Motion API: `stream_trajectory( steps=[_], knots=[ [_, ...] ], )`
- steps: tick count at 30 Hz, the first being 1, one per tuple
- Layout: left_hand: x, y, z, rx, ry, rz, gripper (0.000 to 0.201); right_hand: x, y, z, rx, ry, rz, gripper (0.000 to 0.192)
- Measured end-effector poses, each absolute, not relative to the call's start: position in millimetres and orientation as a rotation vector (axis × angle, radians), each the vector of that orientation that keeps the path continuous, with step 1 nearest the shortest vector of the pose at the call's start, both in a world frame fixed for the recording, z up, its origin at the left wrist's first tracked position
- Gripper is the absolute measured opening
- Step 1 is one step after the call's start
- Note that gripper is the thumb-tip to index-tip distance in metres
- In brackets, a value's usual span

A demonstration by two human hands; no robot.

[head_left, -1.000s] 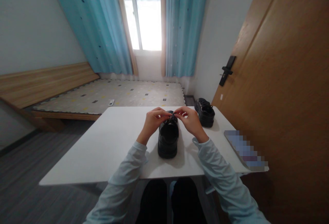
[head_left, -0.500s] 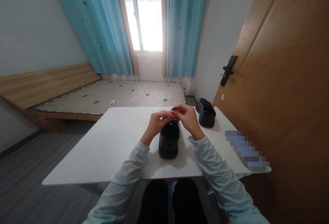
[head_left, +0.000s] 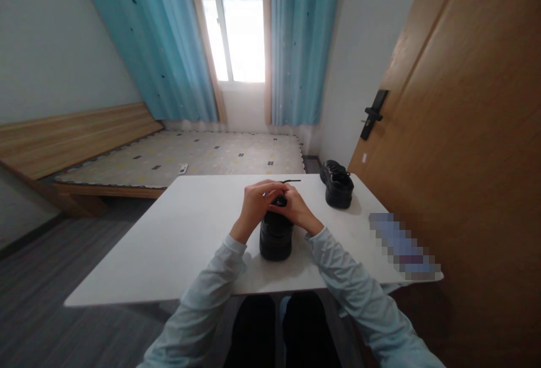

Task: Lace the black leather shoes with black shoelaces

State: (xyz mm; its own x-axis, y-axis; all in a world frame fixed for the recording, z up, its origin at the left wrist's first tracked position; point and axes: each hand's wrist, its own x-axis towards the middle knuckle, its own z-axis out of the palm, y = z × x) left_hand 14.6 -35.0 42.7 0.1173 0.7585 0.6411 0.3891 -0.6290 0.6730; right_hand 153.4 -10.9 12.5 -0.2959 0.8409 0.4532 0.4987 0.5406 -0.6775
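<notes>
A black shoe point(head_left: 276, 239) stands upright on the white table, heel toward me. Over its lacing my left hand point(head_left: 257, 203) and my right hand point(head_left: 298, 208) meet, their fingertips closed together on the black shoelace. One end of the shoelace point(head_left: 291, 181) sticks out to the right beyond my fingers. My hands hide the toe and most of the lacing, and how the lace runs between the fingers does not show.
The white table point(head_left: 169, 244) carries a second black shoe point(head_left: 337, 185) at its back right. A blurred-out bluish item point(head_left: 403, 247) lies along the right edge. Behind stand a bed point(head_left: 203, 151) with a small white remote point(head_left: 183, 169); a wooden door point(head_left: 456, 103) is at right.
My right hand has come lower and inward against my left hand. The lace end now pokes out beyond the fingers to the right. The shoe stays in place.
</notes>
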Motion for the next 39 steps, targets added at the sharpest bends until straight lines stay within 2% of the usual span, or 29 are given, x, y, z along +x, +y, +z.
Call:
stream_trajectory(
  steps=[6, 17, 26, 28, 32, 34, 39],
  knots=[
    [19.0, -39.4, 51.6, 2.084, 1.106, 1.619, 0.017, 153.3, -4.8, 9.1, -1.056, -2.021, 0.605, 0.023],
    [27.0, -46.3, 64.1, 2.228, 0.816, 1.752, 0.018, 155.5, 9.7, -2.9, -1.050, -2.034, 0.484, 0.045],
    [25.9, -46.9, 69.7, 2.148, 0.854, 1.713, 0.019, 157.6, 8.1, -0.7, -0.924, -2.077, 0.546, 0.019],
    [23.9, -43.6, 69.3, 2.114, 0.896, 1.711, 0.019, 158.0, 5.4, 1.2, -0.919, -2.070, 0.574, 0.022],
    [18.2, -36.7, 69.1, 2.073, 0.942, 1.714, 0.015, 160.3, -2.0, 5.0, -0.909, -2.017, 0.625, 0.040],
    [15.7, -34.4, 69.1, 2.072, 0.957, 1.716, 0.013, 162.4, -5.8, 6.9, -0.901, -1.990, 0.656, 0.043],
    [14.8, -31.5, 68.3, 2.055, 0.991, 1.739, 0.010, 172.4, -10.5, 12.2, -0.790, -1.893, 0.689, 0.028]
  ],
)
